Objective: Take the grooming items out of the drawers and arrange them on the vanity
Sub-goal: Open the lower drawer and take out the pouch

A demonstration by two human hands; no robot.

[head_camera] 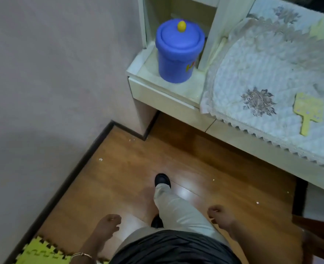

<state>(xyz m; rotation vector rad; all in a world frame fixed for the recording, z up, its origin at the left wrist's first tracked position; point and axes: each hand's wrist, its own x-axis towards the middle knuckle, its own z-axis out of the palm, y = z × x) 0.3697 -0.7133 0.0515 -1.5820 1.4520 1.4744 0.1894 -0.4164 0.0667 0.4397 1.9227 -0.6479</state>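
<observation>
Blue bin [178, 52]; two empty hands [107, 223]

Dim, bluish indoor light fell from above, leaving a white glare patch on the wooden floor [182, 193]. Motion blur softened everything; the wide lens bent the edges.

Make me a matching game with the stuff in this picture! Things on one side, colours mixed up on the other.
Things:
1. round plastic tub with a lid
2. small knob on the tub's lid
3. flat paddle-shaped comb on the quilted cloth
4. shoe on the wooden floor

Colours:
A. black
B. blue
C. pale yellow
D. bright yellow

Pairs: 1-B, 2-D, 3-C, 4-A
</observation>
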